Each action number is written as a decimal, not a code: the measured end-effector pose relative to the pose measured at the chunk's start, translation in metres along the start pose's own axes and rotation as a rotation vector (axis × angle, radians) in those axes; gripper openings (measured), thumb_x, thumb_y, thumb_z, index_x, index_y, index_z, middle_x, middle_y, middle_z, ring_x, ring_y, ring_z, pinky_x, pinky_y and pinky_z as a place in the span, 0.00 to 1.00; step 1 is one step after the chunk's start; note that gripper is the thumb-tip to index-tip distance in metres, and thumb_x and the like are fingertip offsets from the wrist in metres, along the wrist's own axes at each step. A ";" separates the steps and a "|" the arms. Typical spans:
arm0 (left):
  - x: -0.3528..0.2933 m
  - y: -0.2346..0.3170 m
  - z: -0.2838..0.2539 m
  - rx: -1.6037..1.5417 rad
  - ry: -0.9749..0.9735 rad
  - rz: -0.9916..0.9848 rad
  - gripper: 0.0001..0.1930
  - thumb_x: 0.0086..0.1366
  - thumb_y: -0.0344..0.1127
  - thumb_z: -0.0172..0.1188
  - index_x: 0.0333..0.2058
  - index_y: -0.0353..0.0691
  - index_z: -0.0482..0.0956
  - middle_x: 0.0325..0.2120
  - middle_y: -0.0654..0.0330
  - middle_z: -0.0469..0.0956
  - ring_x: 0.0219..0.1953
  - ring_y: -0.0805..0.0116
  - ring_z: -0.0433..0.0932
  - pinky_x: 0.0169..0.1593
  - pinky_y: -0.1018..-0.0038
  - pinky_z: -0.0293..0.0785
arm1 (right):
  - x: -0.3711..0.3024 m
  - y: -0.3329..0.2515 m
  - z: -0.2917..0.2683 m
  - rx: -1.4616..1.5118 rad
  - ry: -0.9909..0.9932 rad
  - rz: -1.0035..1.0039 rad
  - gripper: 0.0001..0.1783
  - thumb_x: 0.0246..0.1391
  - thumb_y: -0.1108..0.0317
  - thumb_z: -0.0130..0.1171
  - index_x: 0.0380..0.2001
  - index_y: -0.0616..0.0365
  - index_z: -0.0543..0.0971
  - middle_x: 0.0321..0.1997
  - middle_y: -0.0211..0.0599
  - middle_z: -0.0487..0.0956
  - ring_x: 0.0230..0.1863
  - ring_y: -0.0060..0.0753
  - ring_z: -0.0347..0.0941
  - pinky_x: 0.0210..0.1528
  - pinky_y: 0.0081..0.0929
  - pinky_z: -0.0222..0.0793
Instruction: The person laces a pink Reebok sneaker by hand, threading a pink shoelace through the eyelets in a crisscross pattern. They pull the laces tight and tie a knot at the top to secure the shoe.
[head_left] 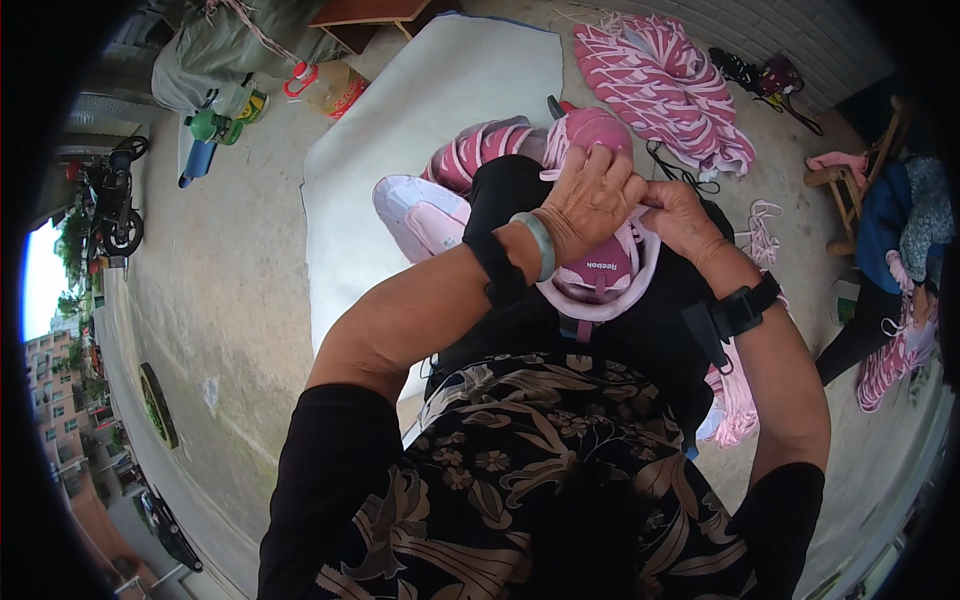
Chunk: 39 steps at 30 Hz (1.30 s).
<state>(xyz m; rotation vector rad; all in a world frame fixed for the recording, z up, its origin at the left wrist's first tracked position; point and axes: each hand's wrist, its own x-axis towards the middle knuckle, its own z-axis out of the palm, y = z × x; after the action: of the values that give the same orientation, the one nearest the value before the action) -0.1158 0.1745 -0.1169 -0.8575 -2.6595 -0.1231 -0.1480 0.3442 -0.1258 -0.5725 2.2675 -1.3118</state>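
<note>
A pink shoe [600,268] with a darker tongue and pale lining lies across my lap, its toe pointing away from me. My left hand [592,200] is closed over its front, fingers bent down onto the upper. Close beside it, at the shoe's right edge, my right hand [683,220] is closed in a pinch; what is between its fingertips is hidden. A pale pink lace end [550,175] shows left of my left fingers. Another shoe upper [415,215], its pale lining facing up, lies left of my knee, near a striped row of pink uppers [480,150].
A white sheet [350,190] covers the floor at left. A large pile of pink uppers [665,90] lies at far right, with loose pink laces [762,230] nearer. Bottles, including a red-handled jug [335,90], stand far left. Another person [905,230] sits at right beside a wooden chair [850,190].
</note>
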 end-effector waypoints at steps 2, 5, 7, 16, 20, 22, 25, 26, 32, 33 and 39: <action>0.003 0.000 0.004 0.102 0.061 0.191 0.05 0.49 0.34 0.53 0.25 0.42 0.73 0.25 0.61 0.68 0.33 0.65 0.71 0.36 0.70 0.62 | 0.006 0.008 -0.003 0.139 -0.042 0.041 0.15 0.36 0.86 0.49 0.31 0.64 0.77 0.29 0.31 0.78 0.35 0.20 0.72 0.39 0.20 0.68; 0.003 0.004 0.011 0.152 -0.052 0.267 0.07 0.47 0.33 0.54 0.25 0.38 0.74 0.22 0.59 0.69 0.25 0.64 0.72 0.30 0.70 0.63 | 0.008 0.010 -0.006 0.260 -0.096 0.062 0.13 0.39 0.84 0.53 0.33 0.64 0.76 0.30 0.29 0.77 0.35 0.17 0.70 0.38 0.18 0.67; 0.003 0.006 0.013 0.141 -0.075 0.289 0.08 0.46 0.32 0.54 0.24 0.34 0.75 0.20 0.57 0.70 0.22 0.63 0.74 0.26 0.69 0.66 | 0.006 0.009 -0.004 0.286 -0.092 0.018 0.15 0.40 0.83 0.56 0.37 0.62 0.74 0.34 0.27 0.77 0.37 0.17 0.70 0.42 0.17 0.66; -0.129 -0.053 -0.076 -0.196 0.042 -0.525 0.04 0.55 0.29 0.51 0.24 0.38 0.67 0.19 0.50 0.72 0.22 0.48 0.72 0.25 0.60 0.68 | -0.029 0.023 0.020 0.246 0.311 0.032 0.14 0.42 0.74 0.64 0.34 0.64 0.73 0.22 0.24 0.69 0.24 0.13 0.61 0.28 0.13 0.61; -0.330 -0.159 -0.131 -0.147 0.468 -1.387 0.12 0.59 0.30 0.45 0.17 0.36 0.64 0.11 0.58 0.68 0.08 0.66 0.65 0.13 0.72 0.62 | -0.030 0.013 0.027 0.187 0.332 -0.037 0.13 0.43 0.73 0.65 0.33 0.63 0.74 0.19 0.18 0.65 0.22 0.10 0.56 0.24 0.10 0.55; -0.400 -0.170 -0.177 -0.258 0.881 -1.729 0.09 0.56 0.29 0.46 0.18 0.39 0.64 0.12 0.61 0.67 0.08 0.78 0.60 0.10 0.80 0.53 | -0.035 0.008 0.025 0.244 0.301 -0.066 0.12 0.46 0.74 0.62 0.35 0.62 0.74 0.18 0.17 0.65 0.21 0.10 0.55 0.23 0.10 0.54; -0.422 -0.167 -0.215 -0.485 1.061 -1.661 0.08 0.57 0.30 0.49 0.20 0.38 0.67 0.13 0.62 0.68 0.09 0.82 0.56 0.12 0.82 0.49 | -0.058 -0.004 0.008 0.400 0.291 -0.059 0.10 0.48 0.73 0.60 0.36 0.61 0.76 0.17 0.21 0.69 0.19 0.11 0.59 0.20 0.12 0.54; -0.392 -0.160 -0.221 -0.620 1.089 -1.546 0.09 0.59 0.31 0.50 0.21 0.37 0.68 0.15 0.61 0.71 0.12 0.81 0.59 0.16 0.82 0.53 | -0.073 -0.016 -0.004 0.434 0.277 0.010 0.10 0.49 0.73 0.59 0.37 0.61 0.75 0.17 0.22 0.69 0.18 0.11 0.59 0.20 0.12 0.54; -0.333 -0.221 -0.298 -1.845 1.256 -0.844 0.05 0.57 0.25 0.50 0.33 0.31 0.66 0.28 0.55 0.71 0.16 0.78 0.59 0.23 0.82 0.58 | -0.160 -0.050 -0.086 0.794 0.317 -0.136 0.10 0.57 0.69 0.48 0.36 0.66 0.73 0.13 0.26 0.64 0.11 0.12 0.50 0.17 0.12 0.47; -0.307 -0.224 -0.309 -1.949 1.223 -0.717 0.09 0.56 0.24 0.49 0.36 0.31 0.64 0.27 0.57 0.70 0.16 0.78 0.59 0.24 0.81 0.58 | -0.177 -0.050 -0.103 0.850 0.344 -0.216 0.11 0.58 0.69 0.47 0.38 0.66 0.72 0.12 0.26 0.63 0.11 0.12 0.49 0.17 0.13 0.47; -0.190 -0.241 -0.347 -2.025 0.941 -0.330 0.08 0.58 0.22 0.44 0.38 0.33 0.61 0.24 0.60 0.65 0.15 0.79 0.59 0.28 0.81 0.57 | -0.302 -0.035 -0.210 1.069 0.731 -0.414 0.09 0.58 0.75 0.39 0.41 0.66 0.64 0.23 0.32 0.62 0.20 0.22 0.55 0.30 0.18 0.56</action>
<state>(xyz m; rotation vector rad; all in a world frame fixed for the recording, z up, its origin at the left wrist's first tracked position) -0.0095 -0.1903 0.1478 -0.3624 -0.9662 -2.5902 -0.0197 0.6420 0.0515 -0.1520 1.4740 -2.9719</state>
